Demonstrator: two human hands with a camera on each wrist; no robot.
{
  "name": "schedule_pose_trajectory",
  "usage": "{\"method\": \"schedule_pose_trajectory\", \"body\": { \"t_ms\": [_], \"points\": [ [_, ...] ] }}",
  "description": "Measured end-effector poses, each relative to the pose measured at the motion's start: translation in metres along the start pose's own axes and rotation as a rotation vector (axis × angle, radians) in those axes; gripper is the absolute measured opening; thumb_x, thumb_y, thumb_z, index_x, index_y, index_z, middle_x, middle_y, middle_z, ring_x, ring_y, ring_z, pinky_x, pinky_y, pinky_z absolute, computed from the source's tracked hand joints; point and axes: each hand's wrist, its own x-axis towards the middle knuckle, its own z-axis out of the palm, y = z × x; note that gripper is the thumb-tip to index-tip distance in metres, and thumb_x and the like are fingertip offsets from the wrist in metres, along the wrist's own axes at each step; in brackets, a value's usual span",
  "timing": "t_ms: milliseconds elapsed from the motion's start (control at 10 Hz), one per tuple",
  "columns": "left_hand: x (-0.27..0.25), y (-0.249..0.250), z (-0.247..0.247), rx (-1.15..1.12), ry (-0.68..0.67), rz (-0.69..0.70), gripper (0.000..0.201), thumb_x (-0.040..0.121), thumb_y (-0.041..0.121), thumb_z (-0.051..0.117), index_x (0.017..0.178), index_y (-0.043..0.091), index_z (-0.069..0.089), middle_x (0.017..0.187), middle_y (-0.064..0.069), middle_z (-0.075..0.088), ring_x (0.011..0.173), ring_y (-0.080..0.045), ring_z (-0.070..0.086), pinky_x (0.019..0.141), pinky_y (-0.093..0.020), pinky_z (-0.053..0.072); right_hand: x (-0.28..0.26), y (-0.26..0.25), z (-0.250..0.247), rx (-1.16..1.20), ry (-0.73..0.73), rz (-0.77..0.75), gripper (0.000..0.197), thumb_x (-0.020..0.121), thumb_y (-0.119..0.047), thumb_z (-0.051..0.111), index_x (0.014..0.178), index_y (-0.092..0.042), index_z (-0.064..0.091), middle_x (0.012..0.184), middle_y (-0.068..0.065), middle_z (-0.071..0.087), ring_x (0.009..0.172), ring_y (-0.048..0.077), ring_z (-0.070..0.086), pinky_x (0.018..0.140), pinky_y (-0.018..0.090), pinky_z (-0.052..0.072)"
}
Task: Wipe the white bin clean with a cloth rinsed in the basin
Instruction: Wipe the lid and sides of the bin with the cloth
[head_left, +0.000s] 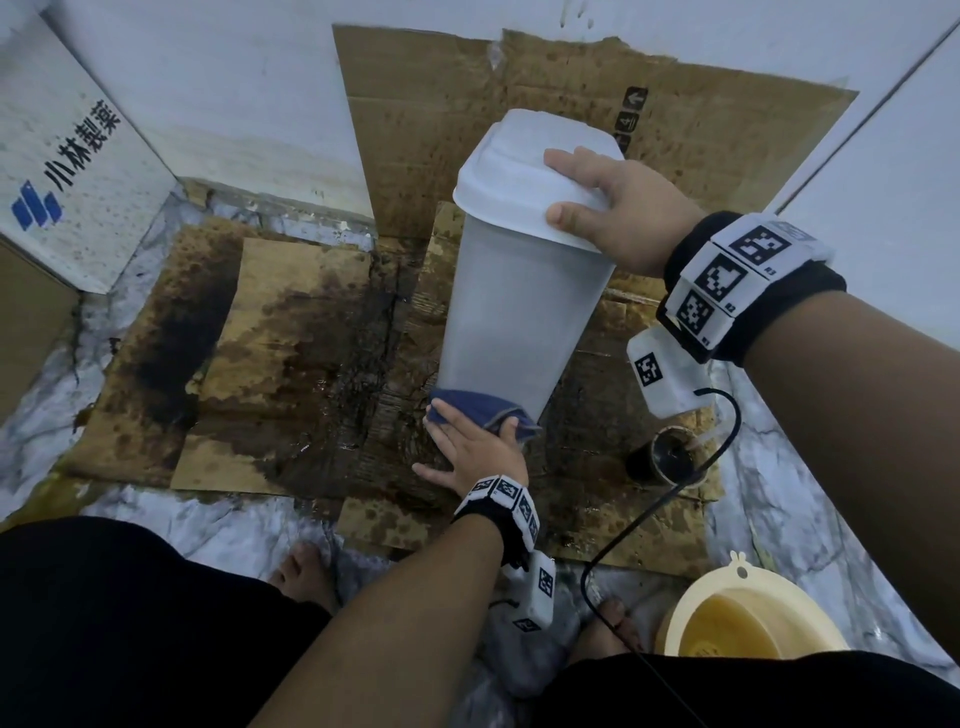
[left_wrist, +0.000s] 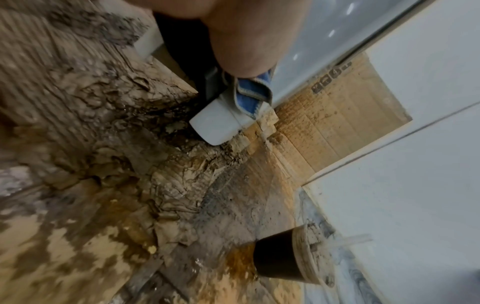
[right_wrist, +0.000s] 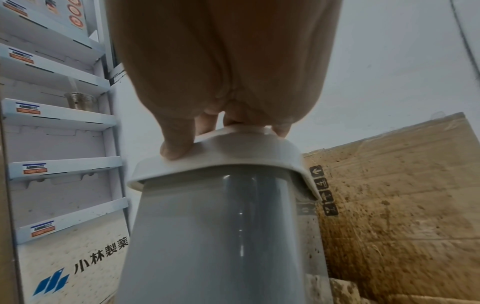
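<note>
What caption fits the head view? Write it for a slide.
Left hand presses blue cloth against white bin base; right hand steadies the lid.

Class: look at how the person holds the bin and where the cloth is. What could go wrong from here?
1. The bin is tilted, steadied only by the right hand on its lid; it might slip or tip.
2. The cloth, pressed low by the left hand, could pick up grime from the stained cardboard.
3. The dark cup nearby might get knocked.
</note>
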Motion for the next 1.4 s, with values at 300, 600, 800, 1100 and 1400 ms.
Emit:
{"method": "schedule_pose_trajectory", "body": {
  "t_ms": [300, 600, 800, 1100, 1400],
  "points": [
    [0.059, -0.034, -0.044, -0.367, -0.229, 0.024, 0.073, 0.092, 0.041, 0.059, 0.151, 0.018, 0.023, 0.137, -0.010, 0.054, 0.120, -0.035, 0.054, 0.096, -0.041, 0.046, 0.000, -0.003, 0.001, -0.033, -0.004, 0.016, 0.055, 0.097, -0.046, 0.046, 0.148, -0.041, 0.027, 0.160, -0.001, 0.020, 0.146, 0.024, 0.021, 0.118, 0.051, 0.012],
    [0.072, -0.080, -0.059, -0.221, -0.289, -0.182, 0.034, 0.099, 0.022, 0.049, 0.123, 0.000, 0.058, 0.127, -0.019, 0.060, 0.117, -0.034, 0.057, 0.092, -0.035, 0.045, 0.001, -0.013, -0.001, -0.056, 0.004, 0.036, 0.055, 0.097, -0.046, 0.045, 0.148, -0.040, 0.027, 0.160, -0.001, 0.019, 0.146, 0.023, 0.022, 0.118, 0.052, 0.014],
    [0.002, -0.086, -0.033, -0.428, -0.270, -0.268, 0.019, 0.093, 0.023, 0.060, 0.097, 0.005, 0.056, 0.103, -0.020, 0.059, 0.089, -0.034, 0.058, 0.080, -0.037, 0.044, 0.004, -0.018, -0.001, -0.074, 0.012, 0.041, 0.055, 0.098, -0.046, 0.043, 0.149, -0.039, 0.026, 0.160, -0.002, 0.019, 0.147, 0.023, 0.019, 0.115, 0.050, 0.007],
    [-0.072, 0.003, 0.010, -0.932, -0.292, -0.516, 0.053, 0.095, 0.017, 0.059, 0.140, -0.001, 0.039, 0.136, -0.022, 0.050, 0.122, -0.035, 0.052, 0.085, -0.033, 0.039, 0.003, -0.015, 0.000, -0.060, 0.013, 0.036, 0.055, 0.097, -0.047, 0.044, 0.149, -0.040, 0.026, 0.160, -0.002, 0.019, 0.146, 0.024, 0.020, 0.115, 0.049, 0.008],
    [-0.039, 0.045, 0.014, -1.036, -0.124, -0.536, 0.056, 0.097, 0.031, 0.055, 0.141, 0.001, 0.039, 0.141, -0.018, 0.049, 0.126, -0.033, 0.049, 0.092, -0.031, 0.038, -0.002, -0.013, 0.008, -0.072, 0.047, 0.012, 0.055, 0.097, -0.047, 0.043, 0.149, -0.039, 0.026, 0.160, -0.001, 0.020, 0.146, 0.023, 0.020, 0.115, 0.048, 0.010]
  ]
}}
